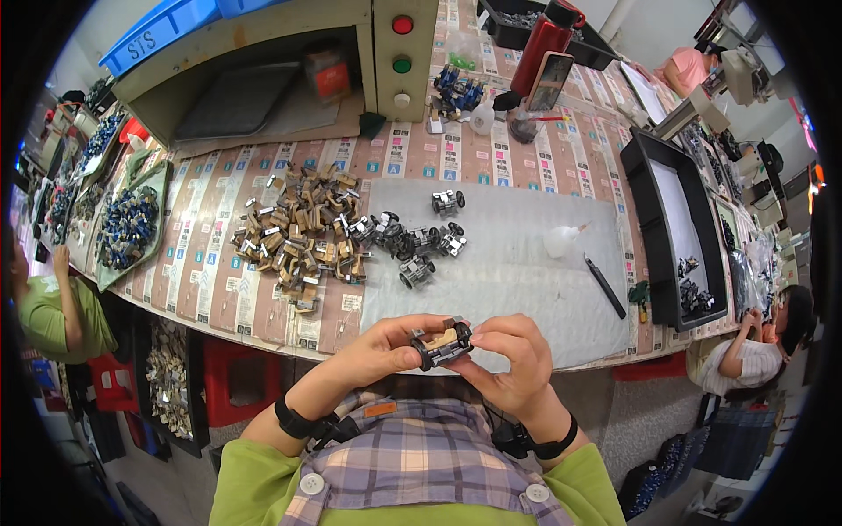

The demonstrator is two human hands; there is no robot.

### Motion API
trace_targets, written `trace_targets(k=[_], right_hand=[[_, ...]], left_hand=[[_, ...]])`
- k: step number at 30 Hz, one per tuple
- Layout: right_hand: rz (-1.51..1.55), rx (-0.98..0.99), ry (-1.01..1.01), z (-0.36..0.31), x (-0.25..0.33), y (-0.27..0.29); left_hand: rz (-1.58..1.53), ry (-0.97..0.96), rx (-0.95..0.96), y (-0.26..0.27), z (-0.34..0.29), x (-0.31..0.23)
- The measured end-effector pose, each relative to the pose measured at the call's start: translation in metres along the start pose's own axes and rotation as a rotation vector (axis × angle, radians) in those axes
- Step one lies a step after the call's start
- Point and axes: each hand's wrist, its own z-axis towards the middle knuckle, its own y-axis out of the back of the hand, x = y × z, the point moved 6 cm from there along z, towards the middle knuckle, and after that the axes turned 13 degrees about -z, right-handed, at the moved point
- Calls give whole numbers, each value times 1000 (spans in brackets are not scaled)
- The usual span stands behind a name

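Close to my body, at the table's front edge, a small toy car chassis (445,347) with black wheels and a tan piece on top is held between my hands. My left hand (390,344) pinches its left end with thumb and fingers. The fingers of my right hand (513,351) close on its right end. Just beyond, several similar grey-and-black toy car chassis (417,270) lie on a pale grey mat (500,302). To their left spreads a heap of tan and grey parts (303,228).
On the mat's right lie a white squeeze bottle (561,237) and a black pen-like tool (605,287). A black tray (645,202) holding chassis stands farther right. A metal cabinet with buttons (402,66) and a red bottle (539,53) are at the back. Co-workers sit at both sides.
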Motion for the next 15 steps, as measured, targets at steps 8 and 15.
trace_targets(k=[8, 15], right_hand=[[13, 11, -18, -3, -2, 1], [-119, 102, 15, 7, 11, 5]], left_hand=[[40, -3, 26, -2, 4, 2], [55, -7, 21, 1, 4, 3]])
